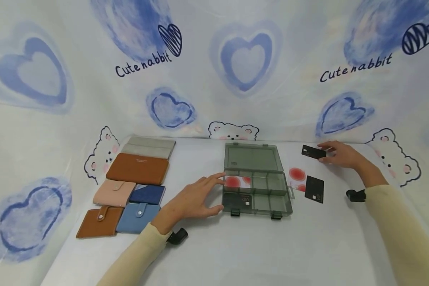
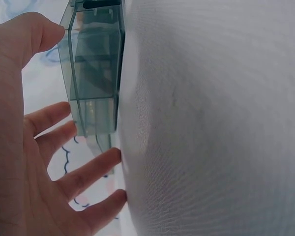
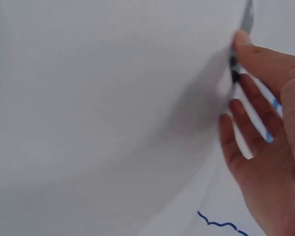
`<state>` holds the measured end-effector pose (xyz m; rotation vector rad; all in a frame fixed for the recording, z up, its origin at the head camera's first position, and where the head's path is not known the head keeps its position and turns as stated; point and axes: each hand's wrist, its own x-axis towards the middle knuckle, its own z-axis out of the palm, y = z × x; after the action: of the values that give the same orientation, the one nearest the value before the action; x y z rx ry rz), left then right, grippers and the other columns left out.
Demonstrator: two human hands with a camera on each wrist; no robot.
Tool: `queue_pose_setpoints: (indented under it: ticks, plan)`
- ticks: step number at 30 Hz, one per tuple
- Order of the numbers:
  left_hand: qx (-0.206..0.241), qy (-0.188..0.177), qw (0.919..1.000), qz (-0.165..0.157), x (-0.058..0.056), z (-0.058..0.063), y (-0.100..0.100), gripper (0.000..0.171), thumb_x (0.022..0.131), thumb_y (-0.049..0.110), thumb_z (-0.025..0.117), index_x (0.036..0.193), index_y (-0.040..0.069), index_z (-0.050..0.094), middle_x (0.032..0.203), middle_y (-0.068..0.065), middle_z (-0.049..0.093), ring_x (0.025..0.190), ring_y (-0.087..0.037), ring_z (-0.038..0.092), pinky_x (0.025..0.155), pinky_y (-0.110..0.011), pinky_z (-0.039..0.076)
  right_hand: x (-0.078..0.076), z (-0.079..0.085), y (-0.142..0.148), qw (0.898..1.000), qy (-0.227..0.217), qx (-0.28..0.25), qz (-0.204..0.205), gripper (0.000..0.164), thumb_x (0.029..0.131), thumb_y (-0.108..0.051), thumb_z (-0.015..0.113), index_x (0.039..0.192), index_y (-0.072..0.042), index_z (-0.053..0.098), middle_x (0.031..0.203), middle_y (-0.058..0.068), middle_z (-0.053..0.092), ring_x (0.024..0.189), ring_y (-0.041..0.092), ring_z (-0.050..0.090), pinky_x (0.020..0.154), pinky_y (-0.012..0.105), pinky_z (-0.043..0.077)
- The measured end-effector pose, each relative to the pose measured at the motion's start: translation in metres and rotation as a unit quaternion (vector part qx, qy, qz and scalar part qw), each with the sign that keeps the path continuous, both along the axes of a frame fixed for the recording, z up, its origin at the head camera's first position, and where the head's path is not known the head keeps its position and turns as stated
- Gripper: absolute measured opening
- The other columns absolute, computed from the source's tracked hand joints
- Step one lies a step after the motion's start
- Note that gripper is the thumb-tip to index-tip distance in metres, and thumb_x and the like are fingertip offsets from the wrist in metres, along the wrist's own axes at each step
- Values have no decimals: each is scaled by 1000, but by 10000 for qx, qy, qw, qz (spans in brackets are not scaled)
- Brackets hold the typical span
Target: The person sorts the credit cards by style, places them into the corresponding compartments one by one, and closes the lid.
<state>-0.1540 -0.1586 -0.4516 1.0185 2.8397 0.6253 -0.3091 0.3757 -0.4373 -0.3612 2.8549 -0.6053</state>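
Observation:
A green translucent divided box lies on the table with its lid folded back. In its left compartments are a white card with red circles and a black card marked VIP. My left hand rests at the box's left side, fingers spread and thumb near the front corner; the left wrist view shows the box wall beside the fingertips. Right of the box, my right hand pinches a black bank card by its right edge. In the right wrist view that card appears edge-on.
Another black card partly covers a second red-circled card right of the box. Several wallets stand grouped at the left, among them a long brown wallet, a pink wallet and a light blue wallet. A patterned cloth backs the table.

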Motion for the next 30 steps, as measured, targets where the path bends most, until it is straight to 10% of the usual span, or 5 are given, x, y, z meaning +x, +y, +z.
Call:
queue_pose_setpoints:
  ticks: [12,30]
  plan:
    - [16,113,9999,-43,2,1,3,73,91,60,63,152,28,39,165,14,23,135,-21,48,91,-49,53,7,-1,13,9992,-285,-236,-119,75,88,-35,80,141,8,47,134,38,46,119,51,47,98,66,41]
    - [-14,80,10000,30,1,-1,1,74,90,62,62,153,30,38,165,15,23,135,-21,48,89,-50,53,46,5,-23,9909,1142,-516,-487,40,103,-24,61,140,-9,55,117,32,63,111,53,60,78,60,54]
